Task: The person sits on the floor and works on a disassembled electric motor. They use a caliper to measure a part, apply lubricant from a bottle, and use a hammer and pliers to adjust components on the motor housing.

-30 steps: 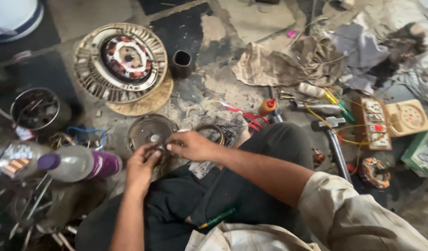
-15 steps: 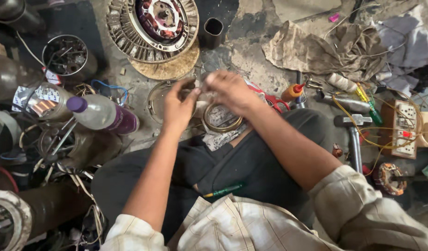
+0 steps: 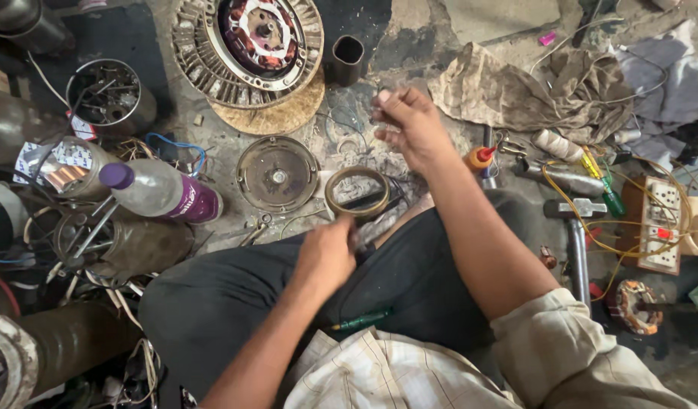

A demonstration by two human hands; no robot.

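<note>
You are sitting on a stained, cracked concrete floor (image 3: pixel 410 45) crowded with motor parts, wire and tools.

From the head view, your left hand (image 3: pixel 328 257) rests low over your dark trouser leg, fingers curled around the handle of a slim metal tool (image 3: pixel 373 227) whose tip lies at the near edge of the brass-coloured ring (image 3: pixel 356 192). That ring sits on the floor just beyond your knee, beside the round metal end plate (image 3: pixel 278 174). Your right hand (image 3: pixel 410 125) is raised above the floor past the ring, thumb and forefinger pinched narrow on something small and pale; it is too blurred to name. The finned fan motor (image 3: pixel 250 42) lies farther out on a worn disc, with a dark tube (image 3: pixel 347 59) beside it. A plastic bottle with a purple cap (image 3: pixel 158 193) lies to your left, and a hammer (image 3: pixel 578 235) lies to your right, near the orange-capped oil bottle (image 3: pixel 481 159).

You seem to be mid-way through working the ring, one hand bracing with the tool while the other handles a small piece. The next move likely calls for a steady tool hand and a careful pinch, since the piece is tiny.
</note>
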